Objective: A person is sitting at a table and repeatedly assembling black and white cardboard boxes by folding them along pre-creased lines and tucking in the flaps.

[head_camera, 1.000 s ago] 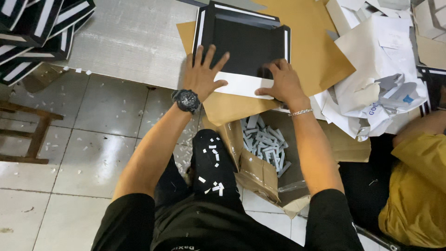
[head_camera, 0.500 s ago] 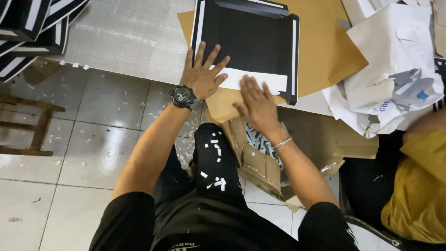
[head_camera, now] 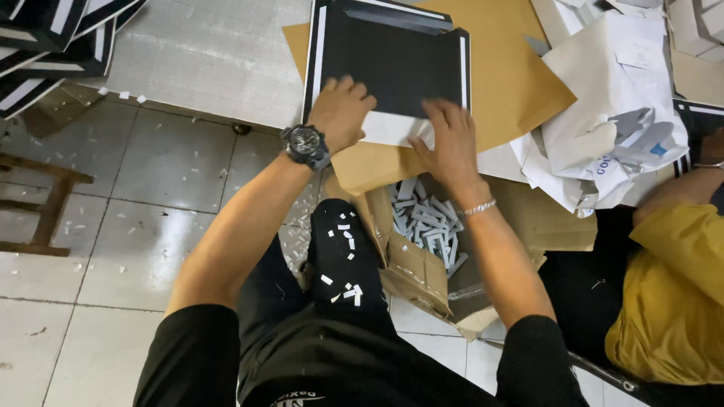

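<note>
Both hands, left (head_camera: 341, 113) loosely curled and right (head_camera: 451, 139) spread open, press flat on a matte black cardboard panel (head_camera: 392, 64), gripping nothing.

Both bare arms reach up from the lower frame toward its upper middle. The left hand (head_camera: 341, 111) lies knuckles up, its fingers (head_camera: 354, 87) curled under, with a dark watch at the wrist. The right hand (head_camera: 451, 143) lies palm down, its fingers (head_camera: 445, 113) spread flat, with a thin bracelet at the wrist.
</note>
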